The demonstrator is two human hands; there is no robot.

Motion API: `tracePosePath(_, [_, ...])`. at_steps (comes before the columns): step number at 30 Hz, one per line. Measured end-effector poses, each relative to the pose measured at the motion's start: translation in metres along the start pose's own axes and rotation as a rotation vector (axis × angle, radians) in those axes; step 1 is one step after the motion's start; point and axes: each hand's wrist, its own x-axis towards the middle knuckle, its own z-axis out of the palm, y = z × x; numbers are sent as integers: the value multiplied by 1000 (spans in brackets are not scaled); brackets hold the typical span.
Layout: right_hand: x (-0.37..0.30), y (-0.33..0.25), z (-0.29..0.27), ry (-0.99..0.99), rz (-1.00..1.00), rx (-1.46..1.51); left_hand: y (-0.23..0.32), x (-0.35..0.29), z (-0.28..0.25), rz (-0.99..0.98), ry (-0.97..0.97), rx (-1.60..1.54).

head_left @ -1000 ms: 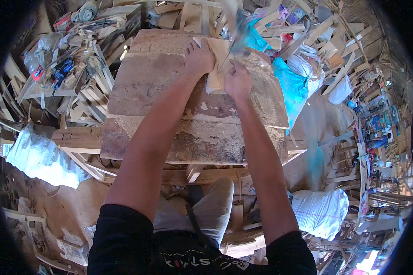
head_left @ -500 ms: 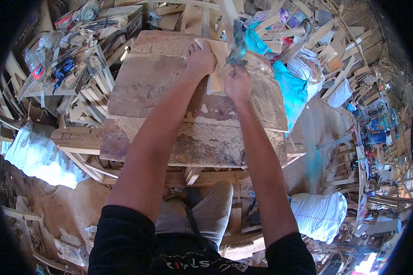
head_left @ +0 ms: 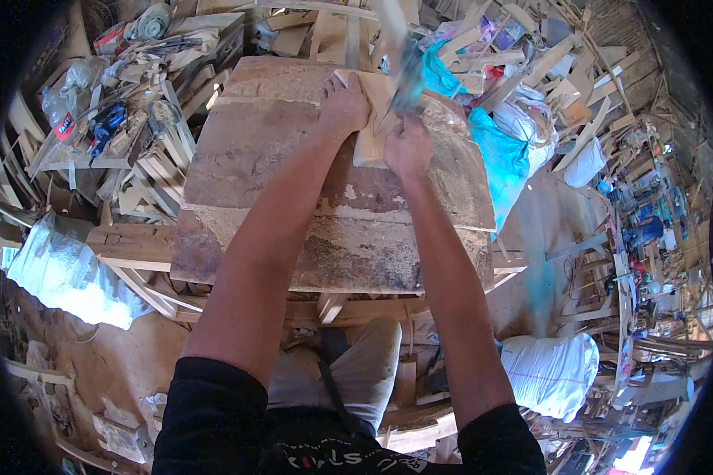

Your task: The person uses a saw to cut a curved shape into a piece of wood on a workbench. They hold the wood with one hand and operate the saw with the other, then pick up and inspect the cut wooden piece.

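Observation:
A pale, flat wooden piece [head_left: 379, 95] lies on a worn, dusty wooden work surface [head_left: 253, 150], its long side running away from me. My left hand [head_left: 345, 105] presses down on its left side, with the fingers curled over the far edge. My right hand [head_left: 408, 148] is closed at its right edge; the fingertips are partly hidden. Just beyond the right knuckles stands a blurred teal metal part [head_left: 409, 79], below a pale upright bar [head_left: 391, 24]. A thin dark line shows on the wood beside my right fingers; whether it is a blade or a cut, I cannot tell.
Scrap wood and a plastic bottle [head_left: 60, 119] crowd a bench at the far left. A turquoise sack [head_left: 499, 150] hangs beside the right edge, with offcuts behind it. White sacks [head_left: 550, 372] stand lower right, and a pale wrapped bundle [head_left: 71, 273] lies at left.
The wooden piece and both hands sit very slightly nearer and further left in the picture, as does the work surface. The teal part looks more blurred. Both hands keep their hold.

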Motion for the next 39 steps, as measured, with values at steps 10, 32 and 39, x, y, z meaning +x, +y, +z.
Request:
tracePosePath(10, [2, 0, 4, -14, 43, -145, -2, 8, 5, 0, -67, 18])
tracePosePath(32, [5, -5, -1, -100, 109, -127, -5, 15, 6, 19, -100, 0])
tracePosePath(39, [5, -6, 0, -69, 72, -43, -4, 15, 1, 16, -115, 17])
